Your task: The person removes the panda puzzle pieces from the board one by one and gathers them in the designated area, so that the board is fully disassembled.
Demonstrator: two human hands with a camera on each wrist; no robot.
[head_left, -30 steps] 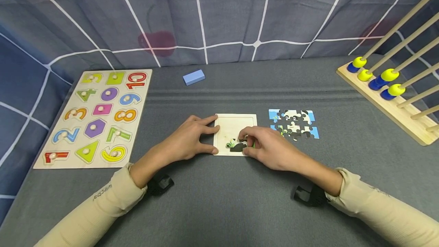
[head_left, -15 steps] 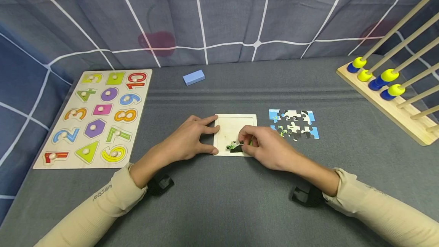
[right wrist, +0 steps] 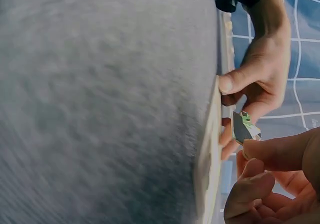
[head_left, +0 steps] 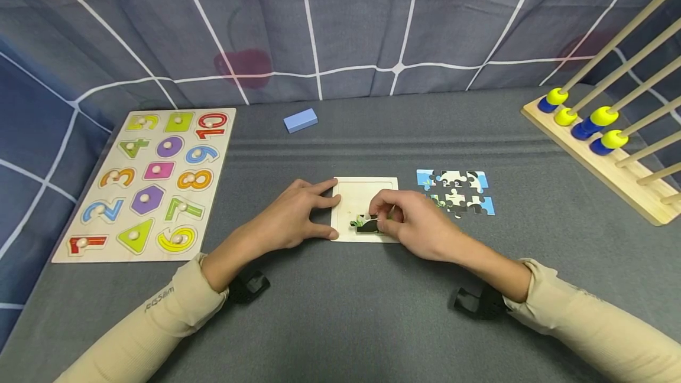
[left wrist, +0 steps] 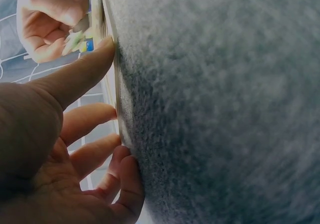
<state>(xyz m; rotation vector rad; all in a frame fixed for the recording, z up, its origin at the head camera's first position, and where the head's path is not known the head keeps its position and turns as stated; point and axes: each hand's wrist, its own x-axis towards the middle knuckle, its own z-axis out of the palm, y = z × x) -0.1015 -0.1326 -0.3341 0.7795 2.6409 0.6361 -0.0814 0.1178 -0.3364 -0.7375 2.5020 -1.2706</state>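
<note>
A shallow wooden puzzle tray (head_left: 357, 191) lies flat on the grey cloth. My left hand (head_left: 291, 216) rests its fingertips and thumb along the tray's left edge, the fingers mostly straight. Between thumb and fingers, my right hand (head_left: 412, 224) pinches a jigsaw piece (head_left: 366, 224) printed black, white and green, over the lower part of the tray. The right wrist view shows this jigsaw piece (right wrist: 242, 128) raised off the tray and tilted; its far end is hidden by fingers. Right of the tray, several panda jigsaw pieces (head_left: 453, 179) lie in two rows, partly behind my right hand.
A number-and-shape peg board (head_left: 143, 171) lies at the left. Behind the tray is a blue block (head_left: 300, 120). A wooden bead stand (head_left: 601, 161) with upright rods and blue and yellow beads stands at the right. A checked curtain (head_left: 351, 28) hangs behind.
The right hand has lifted the jigsaw piece slightly off the tray floor, and its fingers have shifted a little upward. The left hand and the tray have stayed in place.
</note>
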